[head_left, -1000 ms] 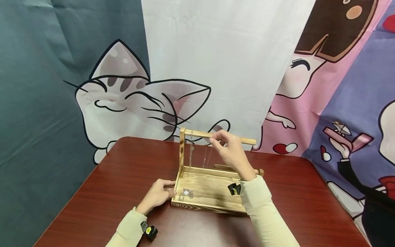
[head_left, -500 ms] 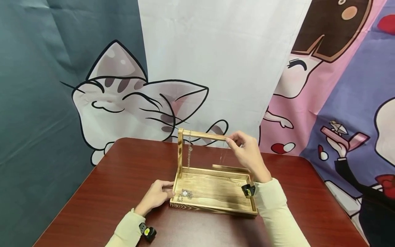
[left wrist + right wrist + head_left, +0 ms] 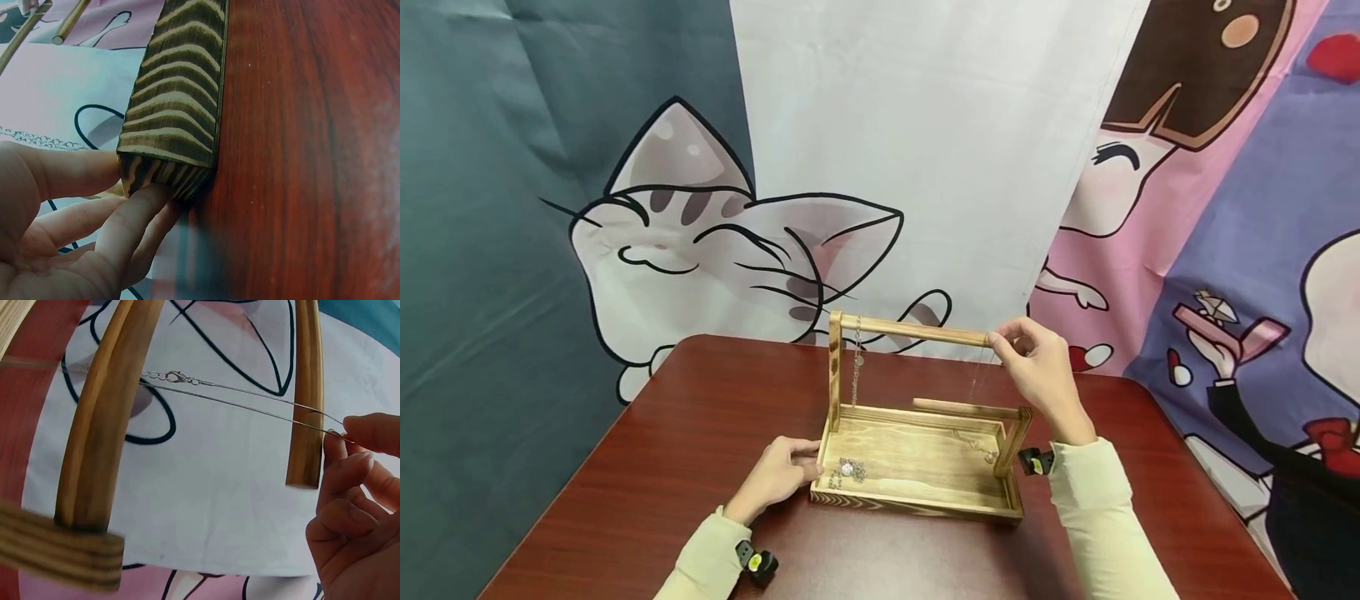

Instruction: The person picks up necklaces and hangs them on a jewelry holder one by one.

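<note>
My right hand [image 3: 1037, 367] pinches a thin silver necklace [image 3: 177, 377] between thumb and forefinger, right by the free end of the upper bar [image 3: 917, 331] of a wooden jewelry stand. The necklace's two strands stretch across that bar in the right wrist view; in the head view they dangle faintly below it. With my left hand [image 3: 782, 471] I grip the left end of the stand's tray [image 3: 175, 94], thumb at the rim and fingers against the outside. Another silver chain [image 3: 858, 362] hangs near the bar's left post.
A tangle of silver jewelry [image 3: 847, 469] lies in the tray's front left corner, and a fine chain [image 3: 973, 444] lies toward its right. The lower bar [image 3: 962, 409] juts left from the right post. Red-brown table [image 3: 700, 400] surrounds the stand; a printed cloth [image 3: 925, 167] hangs behind.
My right hand has moved rightward along the upper bar to its free end, taking the necklace with it. The left hand keeps its hold on the tray.
</note>
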Action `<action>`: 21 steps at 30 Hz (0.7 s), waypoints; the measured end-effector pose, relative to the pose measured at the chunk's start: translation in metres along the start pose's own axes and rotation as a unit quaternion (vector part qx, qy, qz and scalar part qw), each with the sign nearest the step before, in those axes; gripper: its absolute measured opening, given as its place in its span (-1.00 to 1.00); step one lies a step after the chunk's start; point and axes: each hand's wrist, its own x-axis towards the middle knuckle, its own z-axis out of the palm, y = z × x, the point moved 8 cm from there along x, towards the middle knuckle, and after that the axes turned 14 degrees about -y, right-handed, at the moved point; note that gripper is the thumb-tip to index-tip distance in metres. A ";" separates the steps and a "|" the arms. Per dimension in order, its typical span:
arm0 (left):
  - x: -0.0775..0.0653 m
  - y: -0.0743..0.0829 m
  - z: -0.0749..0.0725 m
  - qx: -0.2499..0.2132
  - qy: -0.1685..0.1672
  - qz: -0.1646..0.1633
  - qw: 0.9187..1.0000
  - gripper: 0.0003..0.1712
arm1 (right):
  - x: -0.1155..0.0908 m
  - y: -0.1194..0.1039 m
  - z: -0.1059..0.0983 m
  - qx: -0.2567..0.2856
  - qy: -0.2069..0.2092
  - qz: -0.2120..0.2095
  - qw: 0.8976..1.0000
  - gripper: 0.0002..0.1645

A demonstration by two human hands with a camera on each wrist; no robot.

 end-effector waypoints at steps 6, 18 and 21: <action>-0.001 0.000 0.002 -0.002 -0.008 0.004 1.000 -0.51 | -0.005 0.010 -0.010 -0.003 0.013 0.012 1.000 -0.88; -0.001 0.004 -0.001 -0.012 -0.003 0.008 1.000 -0.51 | -0.007 0.020 -0.028 -0.024 0.045 0.018 0.999 -0.87; -0.001 0.002 0.000 -0.014 -0.006 0.009 1.000 -0.50 | -0.007 0.024 -0.029 -0.030 0.048 0.030 0.998 -0.87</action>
